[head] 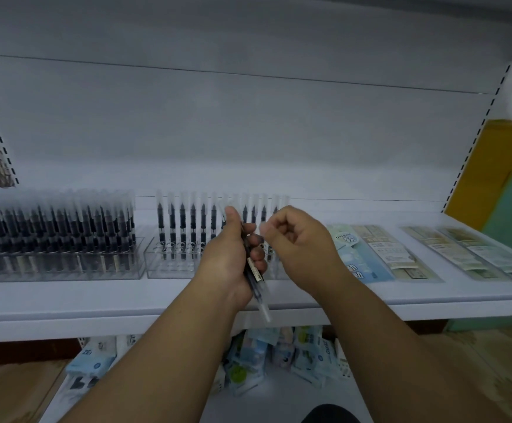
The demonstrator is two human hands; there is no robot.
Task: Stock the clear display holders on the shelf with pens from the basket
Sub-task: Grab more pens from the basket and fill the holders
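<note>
My left hand [233, 254]: fist round pens [256, 270].
Right hand [297, 239], curled, seemingly empty; seat pens upright in holder [169, 264], 12 o'clock.

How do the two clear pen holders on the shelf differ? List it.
The left holder is packed with pens in several rows; the right holder shows one row along its back, its front bare. The left stands unobstructed; the hands partly hide the right. Both are clear, on the same shelf, holding upright dark pens with clear caps.

- two clear display holders [169, 264] on the shelf [96, 297]
- two hands: left hand [233, 254], right hand [300, 239]
- pens [257, 279]: too many, too blurry to count
</note>
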